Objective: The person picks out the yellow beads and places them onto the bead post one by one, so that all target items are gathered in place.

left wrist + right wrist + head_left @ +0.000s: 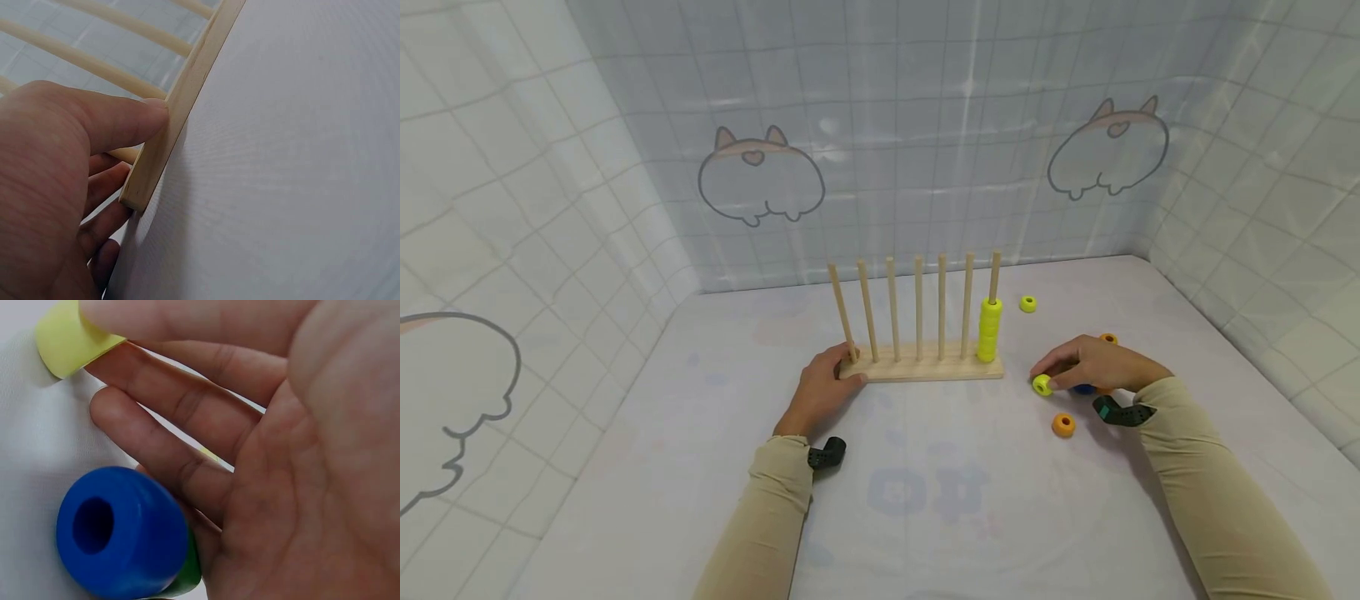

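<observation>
A wooden peg rack [917,367] with several upright pegs stands in the middle of the table. My left hand [822,387] grips the left end of its base, the thumb on the front edge, as the left wrist view shows. Yellow beads [989,331] are stacked on the rightmost peg; the other pegs are bare. To the right of the rack, my right hand [1103,365] pinches a yellow bead [1042,385] between thumb and fingers, low at the tabletop. A blue bead [125,531] lies under that hand, with a green bead [185,575] partly hidden behind it.
One loose yellow bead [1028,304] lies behind and right of the rack. An orange bead [1063,425] is in front of the right hand, and another orange bead [1108,339] shows behind it. A tile-patterned curtain [925,150] borders the table at the back and sides.
</observation>
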Tool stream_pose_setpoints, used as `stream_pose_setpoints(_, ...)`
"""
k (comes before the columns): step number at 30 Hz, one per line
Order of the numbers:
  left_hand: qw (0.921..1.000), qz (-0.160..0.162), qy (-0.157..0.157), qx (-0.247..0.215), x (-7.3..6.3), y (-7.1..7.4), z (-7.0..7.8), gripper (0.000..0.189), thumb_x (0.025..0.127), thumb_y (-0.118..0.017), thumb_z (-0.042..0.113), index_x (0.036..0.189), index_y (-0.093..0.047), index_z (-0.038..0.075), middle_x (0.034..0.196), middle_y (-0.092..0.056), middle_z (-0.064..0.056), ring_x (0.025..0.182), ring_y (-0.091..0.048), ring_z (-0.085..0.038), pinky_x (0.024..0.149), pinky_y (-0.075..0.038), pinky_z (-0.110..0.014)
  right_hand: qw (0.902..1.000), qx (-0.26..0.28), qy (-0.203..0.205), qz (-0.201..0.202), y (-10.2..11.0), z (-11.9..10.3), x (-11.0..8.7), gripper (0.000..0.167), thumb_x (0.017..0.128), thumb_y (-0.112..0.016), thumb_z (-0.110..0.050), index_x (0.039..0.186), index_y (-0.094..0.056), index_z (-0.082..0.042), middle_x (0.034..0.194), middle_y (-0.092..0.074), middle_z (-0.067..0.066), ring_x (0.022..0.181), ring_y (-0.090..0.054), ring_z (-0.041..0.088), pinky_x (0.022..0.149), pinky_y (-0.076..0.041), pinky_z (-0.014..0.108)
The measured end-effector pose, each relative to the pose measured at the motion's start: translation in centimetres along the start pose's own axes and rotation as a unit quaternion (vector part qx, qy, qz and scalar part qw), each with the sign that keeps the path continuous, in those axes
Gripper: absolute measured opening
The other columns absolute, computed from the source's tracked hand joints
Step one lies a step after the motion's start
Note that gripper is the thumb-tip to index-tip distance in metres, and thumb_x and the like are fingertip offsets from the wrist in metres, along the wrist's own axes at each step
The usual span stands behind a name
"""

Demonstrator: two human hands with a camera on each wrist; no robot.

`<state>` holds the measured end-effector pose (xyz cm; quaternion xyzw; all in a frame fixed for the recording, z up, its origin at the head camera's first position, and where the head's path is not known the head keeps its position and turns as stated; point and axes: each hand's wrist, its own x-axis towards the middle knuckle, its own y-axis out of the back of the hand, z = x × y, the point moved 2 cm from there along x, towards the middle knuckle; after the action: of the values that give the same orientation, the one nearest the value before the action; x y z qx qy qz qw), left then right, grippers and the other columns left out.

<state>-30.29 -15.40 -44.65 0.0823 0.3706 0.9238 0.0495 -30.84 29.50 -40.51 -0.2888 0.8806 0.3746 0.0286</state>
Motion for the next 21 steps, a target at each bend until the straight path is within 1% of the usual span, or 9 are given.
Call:
stream_pose_setpoints(1,1.0000,0.000,-0.001,-0.001,0.01,0.01,-0.01,0.056,0.093,-0.070,0.028,0.144,-0.053,0.010,0.148,-0.050,-0.014,0.139,-0.041,-0.033,0.112,-0.036,-0.050,1.0000,-0.001,0.001,0.001,0.01,0.01,0.02,0.029,0.089,-0.076,-0.031,0.118,-0.075,-0.026,0.121,-0.068,-0.002,0.100,-0.052,0.024,0.058,-0.042,0.025)
stream_pose_setpoints(4,1.0000,0.001,-0.002,-0.003,0.02,0.03,0.01,0.057,0.093,-0.070,0.027,0.144,-0.053,0.010,0.147,-0.050,-0.015,0.139,-0.041,-0.033,0.112,-0.036,-0.050,0.9999,-0.010,0.010,0.007,0.08,-0.01,0.05,0.029,0.090,-0.075,-0.032,0.118,-0.075,-0.026,0.123,-0.067,-0.002,0.111,-0.053,0.022,0.078,-0.047,0.028)
stream_pose_setpoints(5,1.0000,0.001,-0.003,-0.003,0.03,0.04,0.01,0.057,0.093,-0.070,0.027,0.144,-0.053,0.010,0.147,-0.050,-0.015,0.139,-0.041,-0.033,0.112,-0.036,-0.050,0.9998,-0.013,0.014,0.010,0.12,-0.07,0.02,0.029,0.091,-0.074,-0.032,0.119,-0.075,-0.025,0.124,-0.067,-0.002,0.114,-0.054,0.022,0.084,-0.047,0.031)
stream_pose_setpoints(6,1.0000,0.002,-0.003,-0.003,0.04,0.05,0.02,0.057,0.093,-0.070,0.027,0.144,-0.053,0.010,0.147,-0.050,-0.015,0.139,-0.041,-0.033,0.112,-0.036,-0.050,0.9996,-0.016,0.018,0.014,0.18,-0.12,-0.03,0.030,0.091,-0.074,-0.033,0.120,-0.075,-0.024,0.125,-0.067,-0.001,0.116,-0.054,0.022,0.087,-0.047,0.034)
stream_pose_setpoints(7,1.0000,0.002,-0.003,-0.002,0.04,0.05,0.02,0.057,0.093,-0.070,0.027,0.144,-0.053,0.010,0.147,-0.050,-0.015,0.139,-0.041,-0.033,0.112,-0.036,-0.050,0.9994,-0.021,0.023,0.018,0.25,-0.18,-0.07,0.031,0.092,-0.073,-0.033,0.121,-0.074,-0.022,0.126,-0.067,-0.001,0.120,-0.054,0.023,0.094,-0.046,0.037)
stream_pose_setpoints(8,1.0000,0.002,-0.003,-0.002,0.05,0.04,0.02,0.057,0.093,-0.070,0.027,0.144,-0.053,0.010,0.147,-0.050,-0.015,0.139,-0.041,-0.034,0.112,-0.036,-0.050,0.9991,-0.026,0.026,0.022,0.32,-0.20,-0.12,0.032,0.093,-0.072,-0.034,0.122,-0.074,-0.022,0.126,-0.067,0.000,0.121,-0.054,0.023,0.096,-0.045,0.040)
stream_pose_setpoints(10,1.0000,0.002,-0.002,-0.001,0.09,0.03,0.00,0.056,0.093,-0.070,0.027,0.144,-0.053,0.010,0.147,-0.050,-0.015,0.139,-0.041,-0.034,0.112,-0.036,-0.050,0.9988,-0.030,0.023,0.031,0.47,-0.23,-0.20,0.033,0.093,-0.071,-0.036,0.122,-0.073,-0.021,0.126,-0.067,-0.001,0.121,-0.055,0.024,0.098,-0.044,0.043)
stream_pose_setpoints(14,1.0000,-0.004,-0.004,-0.001,0.14,0.03,-0.04,0.057,0.093,-0.070,0.027,0.145,-0.053,0.010,0.148,-0.049,-0.015,0.140,-0.039,-0.035,0.113,-0.034,-0.051,0.9985,-0.027,0.009,0.046,0.68,-0.04,-0.24,0.036,0.093,-0.071,-0.039,0.124,-0.072,-0.020,0.125,-0.066,-0.001,0.119,-0.055,0.023,0.099,-0.043,0.045)
stream_pose_setpoints(21,1.0000,-0.007,-0.005,0.005,0.25,-0.01,-0.23,0.058,0.094,-0.068,0.028,0.147,-0.051,0.009,0.150,-0.047,-0.015,0.142,-0.036,-0.035,0.114,-0.032,-0.051,0.9963,0.011,0.012,0.084,0.92,-0.15,-0.29,0.041,0.093,-0.071,-0.038,0.126,-0.070,-0.013,0.122,-0.068,0.002,0.114,-0.057,0.024,0.096,-0.045,0.041)
